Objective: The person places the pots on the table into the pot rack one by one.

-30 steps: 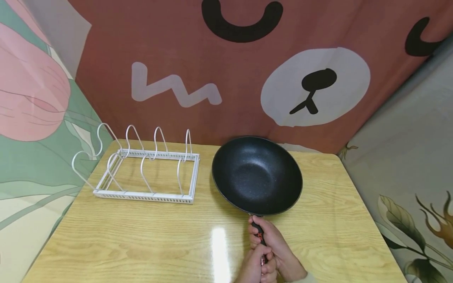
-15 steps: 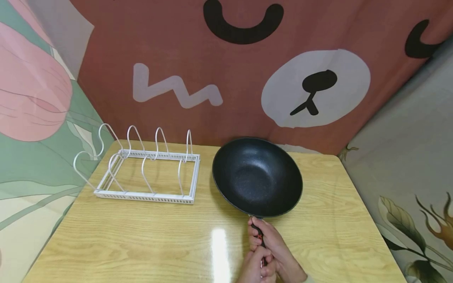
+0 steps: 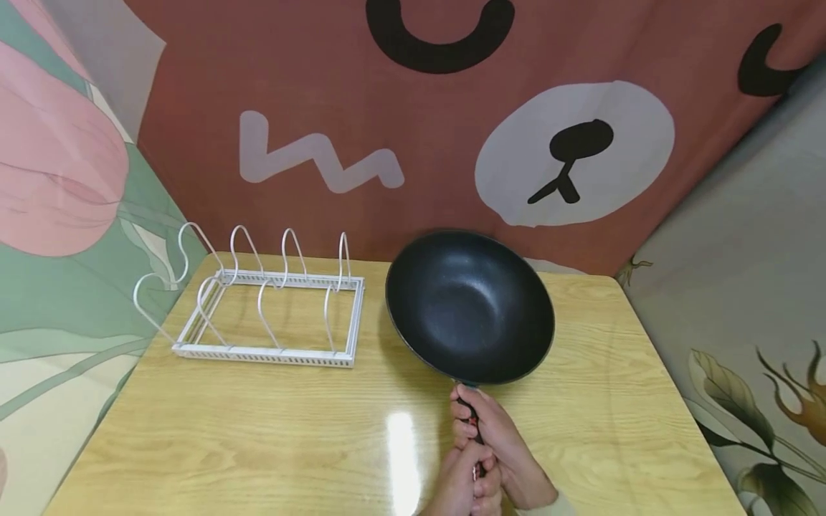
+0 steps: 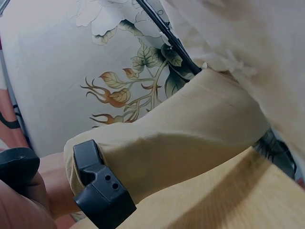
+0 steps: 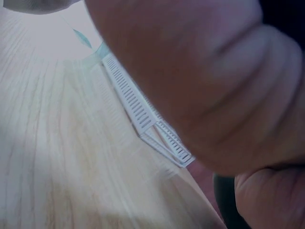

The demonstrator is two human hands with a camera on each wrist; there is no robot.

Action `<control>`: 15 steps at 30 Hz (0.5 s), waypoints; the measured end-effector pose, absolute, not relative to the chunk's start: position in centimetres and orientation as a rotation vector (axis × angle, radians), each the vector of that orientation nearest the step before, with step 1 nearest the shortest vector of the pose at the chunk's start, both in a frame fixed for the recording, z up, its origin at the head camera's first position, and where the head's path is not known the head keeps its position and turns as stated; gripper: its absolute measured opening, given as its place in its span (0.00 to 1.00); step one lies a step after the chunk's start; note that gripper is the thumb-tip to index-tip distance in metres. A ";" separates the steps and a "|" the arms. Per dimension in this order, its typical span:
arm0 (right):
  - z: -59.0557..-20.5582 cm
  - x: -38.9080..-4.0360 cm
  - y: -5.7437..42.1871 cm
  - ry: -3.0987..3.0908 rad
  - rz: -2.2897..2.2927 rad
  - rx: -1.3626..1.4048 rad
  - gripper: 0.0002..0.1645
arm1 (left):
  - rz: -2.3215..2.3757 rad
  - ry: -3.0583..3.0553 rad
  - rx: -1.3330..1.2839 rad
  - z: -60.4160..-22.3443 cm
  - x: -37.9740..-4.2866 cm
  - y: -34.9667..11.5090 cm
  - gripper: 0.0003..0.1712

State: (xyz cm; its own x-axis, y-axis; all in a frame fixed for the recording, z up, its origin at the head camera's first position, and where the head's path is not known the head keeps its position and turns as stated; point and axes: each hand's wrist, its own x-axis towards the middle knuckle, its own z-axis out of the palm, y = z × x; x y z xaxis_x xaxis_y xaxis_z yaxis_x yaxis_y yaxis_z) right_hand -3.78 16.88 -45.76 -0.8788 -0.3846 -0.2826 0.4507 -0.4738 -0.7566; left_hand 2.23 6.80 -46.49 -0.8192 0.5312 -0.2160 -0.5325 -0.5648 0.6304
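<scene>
Right hand point(image 3: 497, 436) and left hand point(image 3: 464, 479) wrapped round handle point(image 3: 474, 421) of black pan point(image 3: 467, 308). Pan held over table point(image 3: 258, 430), right of white rack point(image 3: 261, 354). Far rim slightly raised since half second ago; weight judged borne by hands.

Homelike, curtained-off setting: wood-grain table point(image 3: 258, 430) amid printed drapes point(image 3: 310, 79).

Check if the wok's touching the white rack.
Apart. Head view shows it: a strip of bare tabletop separates the wok from the white rack.
</scene>
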 end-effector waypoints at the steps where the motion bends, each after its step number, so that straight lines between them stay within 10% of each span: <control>1: -45.7 -3.8 16.9 1.226 -2.348 0.093 0.10 | 2.343 0.946 0.006 -46.4 2.2 6.7 0.14; 15: -44.1 -4.6 15.7 1.201 -2.376 -0.106 0.12 | 2.295 0.991 0.053 -44.6 1.5 5.2 0.17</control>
